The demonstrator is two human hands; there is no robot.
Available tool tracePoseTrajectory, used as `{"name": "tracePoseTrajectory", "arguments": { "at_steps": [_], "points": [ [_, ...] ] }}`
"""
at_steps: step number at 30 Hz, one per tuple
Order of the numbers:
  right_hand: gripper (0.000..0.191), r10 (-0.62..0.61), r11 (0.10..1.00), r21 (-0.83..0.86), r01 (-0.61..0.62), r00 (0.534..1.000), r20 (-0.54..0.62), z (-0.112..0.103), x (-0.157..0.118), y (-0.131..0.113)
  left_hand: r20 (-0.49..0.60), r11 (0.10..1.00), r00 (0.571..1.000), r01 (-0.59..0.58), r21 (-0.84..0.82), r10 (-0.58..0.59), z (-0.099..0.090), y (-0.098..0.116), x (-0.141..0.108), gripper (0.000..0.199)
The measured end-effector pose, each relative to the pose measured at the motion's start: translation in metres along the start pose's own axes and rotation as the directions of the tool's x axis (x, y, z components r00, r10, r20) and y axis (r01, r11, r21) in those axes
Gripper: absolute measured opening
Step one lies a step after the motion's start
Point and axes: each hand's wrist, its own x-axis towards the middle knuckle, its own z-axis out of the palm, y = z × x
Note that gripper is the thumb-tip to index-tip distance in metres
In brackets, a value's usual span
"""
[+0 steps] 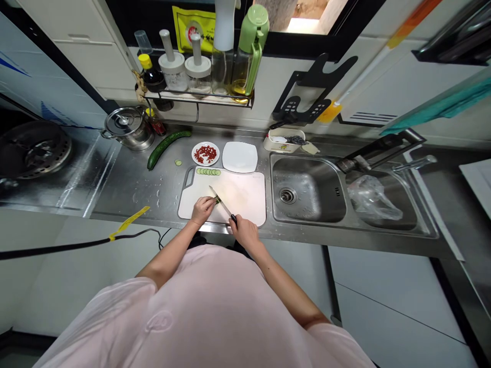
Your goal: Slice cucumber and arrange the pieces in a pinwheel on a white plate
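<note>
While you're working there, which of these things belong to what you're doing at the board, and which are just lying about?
In use:
left hand on a cucumber piece
right hand gripping a kitchen knife
white cutting board
cucumber slices
long cucumber

Apparently just lying about:
steel pot
plastic bag
dark sauce bottle

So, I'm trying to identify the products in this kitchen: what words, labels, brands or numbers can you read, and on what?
Nothing can be read clearly.
Yellow packet: dark print around a red circle, too blurred to read.
Yellow-capped bottle: no legible label.
Label on the white tray: too small to read.
</note>
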Motion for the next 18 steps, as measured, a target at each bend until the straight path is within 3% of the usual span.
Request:
{"name": "tracePoseTrajectory", "arguments": {
  "at_steps": [18],
  "points": [
    [0.038,-0.003,1.000,0.001,0.003,1.000,0.013,0.0006,-0.0006,-0.0029,-0.002,1.000,1.000,-0.006,0.001,0.006,0.0006,-0.0002,-0.0008,0.023]
  ]
}}
